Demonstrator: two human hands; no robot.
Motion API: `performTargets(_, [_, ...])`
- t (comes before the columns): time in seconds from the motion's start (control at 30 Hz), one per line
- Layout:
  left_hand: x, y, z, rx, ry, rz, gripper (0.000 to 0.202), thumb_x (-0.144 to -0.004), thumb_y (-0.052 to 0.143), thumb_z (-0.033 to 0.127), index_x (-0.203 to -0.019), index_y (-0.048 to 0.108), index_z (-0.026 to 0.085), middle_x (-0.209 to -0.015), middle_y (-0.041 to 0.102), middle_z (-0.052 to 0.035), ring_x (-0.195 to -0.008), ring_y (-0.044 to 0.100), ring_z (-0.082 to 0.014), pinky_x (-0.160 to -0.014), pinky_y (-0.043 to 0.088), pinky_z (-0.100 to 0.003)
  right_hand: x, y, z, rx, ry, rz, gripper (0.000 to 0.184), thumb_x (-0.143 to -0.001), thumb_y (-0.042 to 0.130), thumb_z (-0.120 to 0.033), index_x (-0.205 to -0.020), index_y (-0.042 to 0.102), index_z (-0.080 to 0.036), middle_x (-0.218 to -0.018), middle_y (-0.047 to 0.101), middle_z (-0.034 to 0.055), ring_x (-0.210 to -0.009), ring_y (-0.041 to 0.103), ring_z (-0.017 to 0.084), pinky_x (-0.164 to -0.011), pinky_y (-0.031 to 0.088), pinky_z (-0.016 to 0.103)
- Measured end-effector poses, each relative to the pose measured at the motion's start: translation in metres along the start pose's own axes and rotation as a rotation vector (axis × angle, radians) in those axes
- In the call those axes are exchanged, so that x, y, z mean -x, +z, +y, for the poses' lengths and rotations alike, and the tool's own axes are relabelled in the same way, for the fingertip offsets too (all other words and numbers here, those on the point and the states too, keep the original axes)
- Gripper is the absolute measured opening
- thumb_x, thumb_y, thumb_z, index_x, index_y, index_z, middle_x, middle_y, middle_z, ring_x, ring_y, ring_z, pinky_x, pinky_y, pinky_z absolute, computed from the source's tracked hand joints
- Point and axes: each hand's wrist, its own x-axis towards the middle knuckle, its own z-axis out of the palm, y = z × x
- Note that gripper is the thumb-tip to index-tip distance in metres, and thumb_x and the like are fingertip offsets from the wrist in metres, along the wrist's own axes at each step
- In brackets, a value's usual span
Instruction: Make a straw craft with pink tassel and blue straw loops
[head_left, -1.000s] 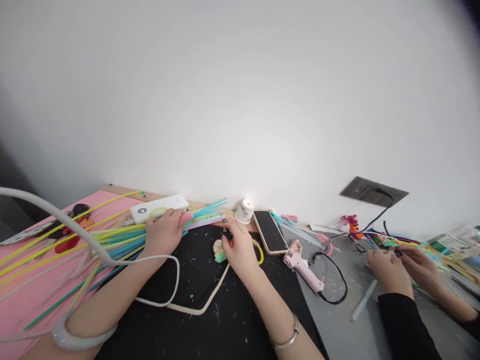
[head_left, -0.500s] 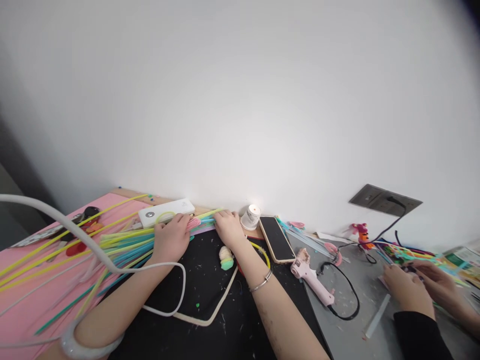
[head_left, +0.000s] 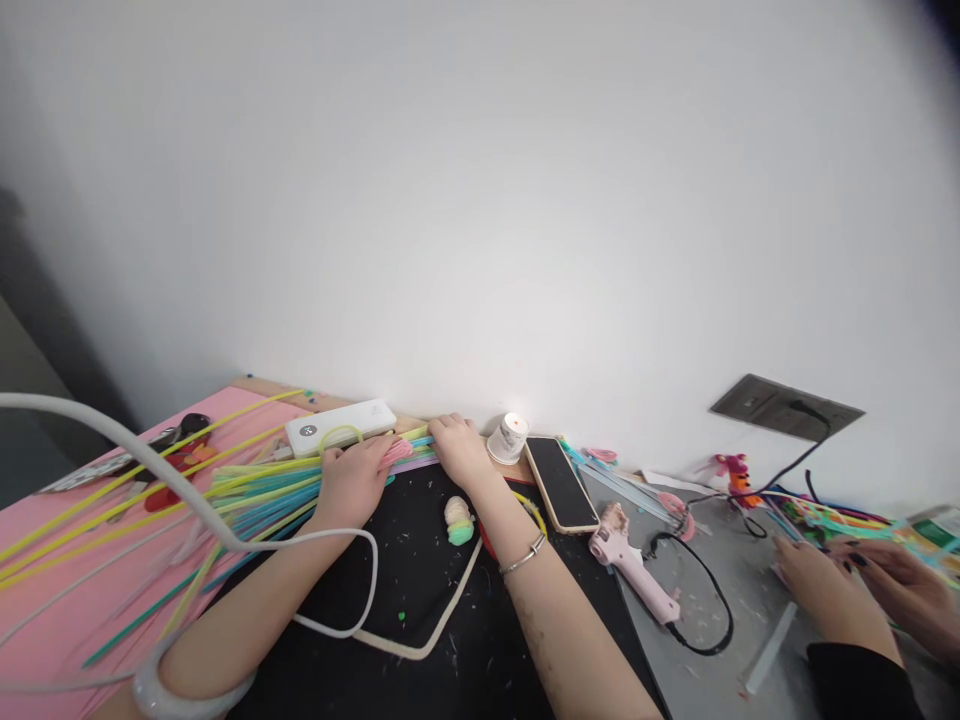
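Observation:
My left hand (head_left: 354, 478) lies closed over a bundle of thin coloured sticks (head_left: 255, 482) in yellow, green, blue and pink, fanned out to the left across the table. My right hand (head_left: 459, 450) grips the bundle's right end, fingers curled over it, close to the wall. A small white, yellow and green fluffy ball (head_left: 458, 521) rests on the black mat (head_left: 420, 610) just below my right wrist. A white power bank (head_left: 340, 427) lies right behind my left hand.
A white cup (head_left: 506, 439), a phone (head_left: 560, 483) and a pink glue gun (head_left: 634, 565) with a black cord sit to the right. A white cable (head_left: 225, 540) loops over my left arm. Another person's hands (head_left: 847, 590) handle coloured sticks at far right. Pink sheet (head_left: 67, 600) at left.
My right hand left the fluffy ball on the mat and moved up-left onto the end of the stick bundle. The view shifted slightly left.

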Motion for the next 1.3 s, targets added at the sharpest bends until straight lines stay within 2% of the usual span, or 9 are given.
performTargets(0.1, [0.000, -0.001, 0.000, -0.010, -0.012, -0.009, 0.028, -0.092, 0.044, 0.025, -0.111, 0.065, 0.026, -0.106, 0.074, -0.0081, -0.098, 0.064, -0.0288, -0.078, 0.034, -0.040, 0.001, -0.007, 0.003, -0.010, -0.005, -0.037, 0.023, -0.095, 0.043, -0.015, -0.110, 0.060, -0.017, -0.097, 0.067, 0.0097, -0.094, 0.059, 0.023, -0.084, 0.040, 0.033])
performTargets(0.3, [-0.001, -0.006, 0.002, -0.035, -0.047, -0.054, 0.029, -0.091, 0.043, 0.020, -0.111, 0.064, 0.024, -0.100, 0.074, -0.0100, -0.095, 0.064, -0.0304, -0.077, 0.034, -0.040, 0.006, -0.031, 0.015, -0.057, -0.011, -0.095, 0.030, -0.093, 0.041, -0.013, -0.110, 0.065, -0.023, -0.104, 0.067, 0.0074, -0.093, 0.062, 0.020, -0.075, 0.041, 0.027])
performTargets(0.43, [0.000, -0.006, 0.001, -0.063, -0.053, -0.071, 0.028, -0.090, 0.042, 0.018, -0.106, 0.065, 0.023, -0.090, 0.074, -0.0107, -0.090, 0.065, -0.0305, -0.075, 0.033, -0.039, 0.015, -0.055, 0.029, -0.088, 0.043, -0.127, 0.029, -0.091, 0.043, -0.016, -0.100, 0.070, -0.022, -0.099, 0.071, 0.0082, -0.092, 0.063, 0.021, -0.072, 0.041, 0.026])
performTargets(0.67, [0.000, -0.007, 0.003, -0.094, -0.058, -0.090, 0.032, -0.090, 0.039, 0.015, -0.110, 0.063, 0.022, -0.098, 0.073, -0.0114, -0.095, 0.063, -0.0324, -0.075, 0.033, -0.043, 0.032, -0.097, 0.047, -0.126, 0.131, -0.122, 0.028, -0.086, 0.047, -0.012, -0.088, 0.074, -0.017, -0.089, 0.072, 0.0090, -0.080, 0.062, 0.017, -0.073, 0.040, 0.023])
performTargets(0.83, [-0.001, -0.009, 0.003, -0.088, -0.072, -0.101, 0.034, -0.090, 0.039, 0.015, -0.113, 0.063, 0.023, -0.099, 0.073, -0.0111, -0.094, 0.064, -0.0325, -0.075, 0.035, -0.043, 0.054, -0.131, 0.064, -0.197, 0.291, -0.188, 0.029, -0.077, 0.048, -0.006, -0.080, 0.076, -0.014, -0.069, 0.067, 0.0057, -0.061, 0.052, 0.013, -0.060, 0.036, 0.023])
performTargets(1.03, [0.000, -0.009, 0.003, -0.079, -0.086, -0.098, 0.032, -0.088, 0.041, 0.014, -0.108, 0.064, 0.023, -0.096, 0.072, -0.0108, -0.094, 0.063, -0.0319, -0.077, 0.035, -0.042, 0.093, -0.172, 0.089, -0.272, 0.524, -0.228, 0.027, -0.076, 0.047, -0.008, -0.076, 0.073, -0.013, -0.055, 0.053, -0.0002, -0.047, 0.039, 0.009, -0.048, 0.028, 0.023])
performTargets(1.17, [0.000, -0.010, 0.004, -0.097, -0.113, -0.113, 0.034, -0.088, 0.039, 0.012, -0.109, 0.063, 0.022, -0.100, 0.072, -0.0104, -0.097, 0.062, -0.0309, -0.077, 0.035, -0.042, 0.123, -0.197, 0.097, -0.249, 0.683, -0.144, 0.028, -0.075, 0.045, -0.009, -0.076, 0.072, -0.013, -0.050, 0.046, -0.0022, -0.042, 0.033, 0.008, -0.045, 0.024, 0.023])
performTargets(1.3, [0.000, -0.010, 0.004, -0.093, -0.114, -0.103, 0.030, -0.090, 0.038, 0.015, -0.106, 0.063, 0.021, -0.103, 0.072, -0.0107, -0.098, 0.062, -0.0302, -0.076, 0.035, -0.041, 0.138, -0.211, 0.095, -0.288, 0.746, -0.020, 0.029, -0.078, 0.043, -0.014, -0.083, 0.072, -0.014, -0.053, 0.046, -0.0025, -0.038, 0.028, 0.007, -0.042, 0.022, 0.024])
